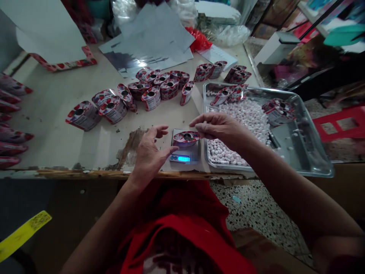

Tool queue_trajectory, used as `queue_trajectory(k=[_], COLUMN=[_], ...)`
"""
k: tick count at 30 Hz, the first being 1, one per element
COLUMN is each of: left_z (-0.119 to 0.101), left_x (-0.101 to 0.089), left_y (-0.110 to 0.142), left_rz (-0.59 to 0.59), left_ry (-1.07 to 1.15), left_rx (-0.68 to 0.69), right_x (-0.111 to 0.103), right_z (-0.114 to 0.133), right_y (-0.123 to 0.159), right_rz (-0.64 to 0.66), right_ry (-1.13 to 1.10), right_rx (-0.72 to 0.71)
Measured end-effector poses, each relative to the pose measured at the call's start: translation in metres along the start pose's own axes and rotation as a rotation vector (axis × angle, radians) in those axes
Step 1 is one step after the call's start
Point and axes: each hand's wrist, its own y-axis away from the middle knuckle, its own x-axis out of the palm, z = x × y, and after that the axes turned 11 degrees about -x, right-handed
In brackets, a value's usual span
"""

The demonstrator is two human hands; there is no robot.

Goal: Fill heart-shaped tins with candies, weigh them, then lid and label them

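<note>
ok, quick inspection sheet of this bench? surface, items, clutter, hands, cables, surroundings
Surface: pale, worn tabletop; front edge chipped to bare wood.
Job's things: glossy red-printed pouch upright, top open, on a small digital scale with a lit blue display, reading illegible; more open red-printed pouches behind; rectangular shiny metal tray holding small round white pellets and a few pouches.
Clutter: shiny grey sheets, red plastic bag, clear plastic bags at the back.
Grip: left hand open beside the scale; right hand at the pouch's right end, contact unclear.
Cables: nothing seen.
Surroundings: speckled floor; red panel with square openings at right.
</note>
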Motion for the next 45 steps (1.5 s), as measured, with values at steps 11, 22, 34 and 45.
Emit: queue_trajectory(k=[11, 22, 34, 45], left_z=[-0.011, -0.042, -0.058, 0.016], left_x=[-0.014, -0.002, 0.036, -0.181], left_y=[-0.014, -0.01, -0.003, -0.066], left_rz=[0.035, 0.064, 0.094, -0.226], left_ry=[-0.04, -0.455, -0.595, -0.417], left_rx=[0.045, 0.157, 0.186, 0.196], right_x=[-0.063, -0.107, -0.129, 0.069], right_z=[0.001, -0.009, -0.018, -0.046], right_y=[0.016, 0.037, 0.028, -0.056], right_rz=[-0.446, -0.502, -0.427, -0.067], right_ry=[-0.026, -0.211, 0.245, 0.928], right_rx=[-0.147, 0.116, -0.042, -0.96])
